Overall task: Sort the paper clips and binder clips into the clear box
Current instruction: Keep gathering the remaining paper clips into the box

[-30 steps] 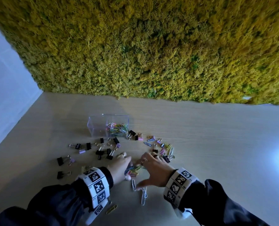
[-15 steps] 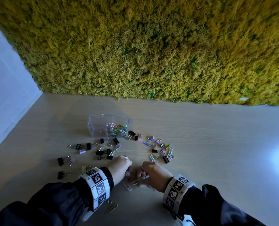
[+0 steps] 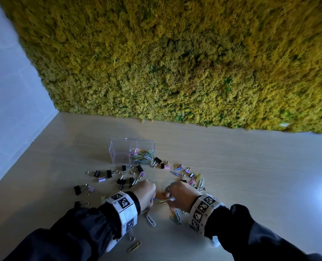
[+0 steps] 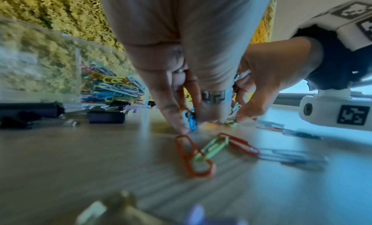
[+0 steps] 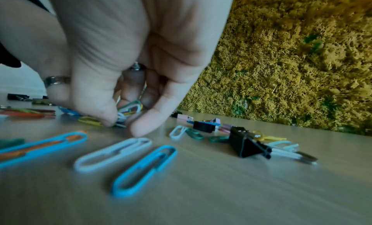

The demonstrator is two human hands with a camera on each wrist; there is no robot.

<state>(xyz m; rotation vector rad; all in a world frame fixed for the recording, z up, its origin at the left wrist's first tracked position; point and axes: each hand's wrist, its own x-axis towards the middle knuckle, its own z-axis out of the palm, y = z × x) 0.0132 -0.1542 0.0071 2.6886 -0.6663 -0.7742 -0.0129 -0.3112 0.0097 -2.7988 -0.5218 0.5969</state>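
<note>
The clear box (image 3: 118,154) stands on the table beyond my hands, with a heap of coloured paper clips (image 3: 142,156) in its right compartment; its left compartment looks empty. My left hand (image 3: 147,191) and right hand (image 3: 177,194) are side by side, fingertips down on the table. In the left wrist view my left hand (image 4: 187,121) pinches blue paper clips (image 4: 190,119). Seen from the right wrist, the right hand (image 5: 122,123) curls round a small bunch of coloured paper clips (image 5: 129,108). Black and pastel binder clips (image 3: 109,174) lie scattered to the left of the hands.
Loose paper clips (image 3: 150,220) lie on the wooden table (image 3: 250,185) just in front of my wrists, among them an orange and green pair (image 4: 197,155) and blue and white ones (image 5: 144,169). More clips and a black binder clip (image 5: 248,143) lie to the right. A moss wall (image 3: 175,63) backs the table.
Both hands have pulled back toward me along the table. The right hand's spread fingers have curled in and gathered paper clips; the left hand has closed in beside it.
</note>
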